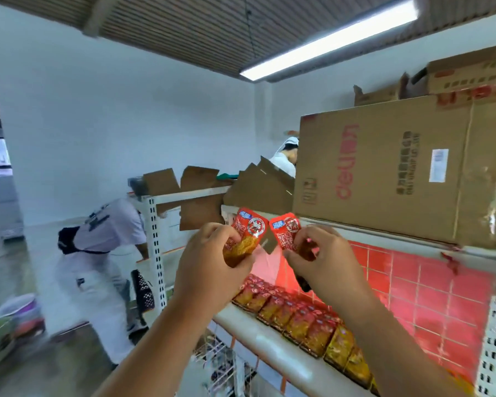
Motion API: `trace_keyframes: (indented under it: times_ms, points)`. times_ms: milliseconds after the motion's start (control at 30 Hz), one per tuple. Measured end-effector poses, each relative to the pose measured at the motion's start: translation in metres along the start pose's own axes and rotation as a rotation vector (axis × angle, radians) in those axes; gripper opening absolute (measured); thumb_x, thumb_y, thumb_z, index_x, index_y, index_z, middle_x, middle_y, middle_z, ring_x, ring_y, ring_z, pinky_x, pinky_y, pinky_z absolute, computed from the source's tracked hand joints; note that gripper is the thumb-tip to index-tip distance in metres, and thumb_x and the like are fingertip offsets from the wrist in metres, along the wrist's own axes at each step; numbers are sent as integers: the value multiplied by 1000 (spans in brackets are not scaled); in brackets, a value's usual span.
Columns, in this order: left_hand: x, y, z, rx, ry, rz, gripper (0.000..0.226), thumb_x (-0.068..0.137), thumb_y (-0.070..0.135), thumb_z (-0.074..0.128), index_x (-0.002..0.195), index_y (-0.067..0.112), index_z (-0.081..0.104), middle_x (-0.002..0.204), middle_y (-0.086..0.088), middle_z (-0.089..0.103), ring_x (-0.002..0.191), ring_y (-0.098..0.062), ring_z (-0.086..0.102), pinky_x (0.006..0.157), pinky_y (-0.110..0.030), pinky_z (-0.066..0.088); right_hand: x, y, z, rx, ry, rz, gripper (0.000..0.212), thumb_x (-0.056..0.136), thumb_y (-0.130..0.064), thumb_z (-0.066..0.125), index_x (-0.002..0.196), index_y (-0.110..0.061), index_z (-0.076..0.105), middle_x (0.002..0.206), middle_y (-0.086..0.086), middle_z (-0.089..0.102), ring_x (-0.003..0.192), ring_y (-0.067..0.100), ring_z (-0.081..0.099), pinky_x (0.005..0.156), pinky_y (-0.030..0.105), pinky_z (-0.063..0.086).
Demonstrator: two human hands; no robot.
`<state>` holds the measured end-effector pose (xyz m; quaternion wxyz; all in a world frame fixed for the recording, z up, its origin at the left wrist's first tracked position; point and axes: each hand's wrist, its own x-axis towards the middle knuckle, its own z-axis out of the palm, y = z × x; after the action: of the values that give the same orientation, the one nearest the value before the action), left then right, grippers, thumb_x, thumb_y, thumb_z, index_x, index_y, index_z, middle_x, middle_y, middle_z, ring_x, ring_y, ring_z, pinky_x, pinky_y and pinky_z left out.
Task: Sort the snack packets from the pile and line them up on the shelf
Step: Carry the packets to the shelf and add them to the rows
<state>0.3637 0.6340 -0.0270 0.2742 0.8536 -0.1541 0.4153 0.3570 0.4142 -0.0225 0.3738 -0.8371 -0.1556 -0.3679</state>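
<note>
Left hand (209, 262) and right hand (324, 259) each pinch a glossy red foil packet (248, 224) above the shelf (269, 345).

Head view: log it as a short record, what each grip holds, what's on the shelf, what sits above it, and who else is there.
left grip: fingers curled round a red foil snack packet, raised before the shelving
right grip: pinches a second red foil snack packet
packets touching: no, a narrow gap shows between them
white metal shelf: row of red-and-yellow snack packets lined along its back
above: large brown cardboard box on the upper level
background: another person, bending, at left
</note>
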Motion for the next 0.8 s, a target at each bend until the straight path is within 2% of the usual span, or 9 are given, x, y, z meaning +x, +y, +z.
trace_keyframes:
  times_ms: [133,233,433,600,733,800]
  points:
    - [8,-33,31,52,-50,-20,32,79,52,78,100,35,62,105,16,56,97,-9,57,79,-32,55,12,36,41,0,-47,47,24,79,-32,79,72,-28,57,89,-11,57,84,6,55,69,23,45]
    - [21,-52,57,58,-77,-41,30,81,50,78,100,36,61,105,17,55,98,-8,54,79,-25,48,24,61,64,31,-72,94,22,82,-32,77,74,-29,57,93,-10,57,87,8,56,72,26,49]
    - [49,-92,130,51,-141,-81,33,82,49,78,106,33,64,103,16,57,97,-8,54,82,-30,53,58,117,117,56,-133,172,20,84,-38,75,78,-32,57,96,-14,54,87,4,54,75,27,51]
    - [60,-122,174,25,-162,-112,34,83,49,79,108,30,65,101,14,59,94,-6,55,77,-15,43,79,154,149,41,-166,178,21,83,-39,75,78,-32,56,92,-13,53,83,3,52,69,21,44]
    - [60,-145,200,-11,-213,-146,34,83,49,78,107,30,64,101,12,59,94,-9,57,78,-23,51,85,176,172,11,-188,191,23,82,-40,75,78,-32,55,90,-12,52,80,3,51,70,25,47]
    - [61,-157,214,-24,-232,-158,34,82,51,76,106,31,63,101,12,59,95,-9,57,77,-21,49,87,187,182,-6,-193,204,24,81,-39,76,77,-31,54,89,-11,52,80,4,50,71,28,48]
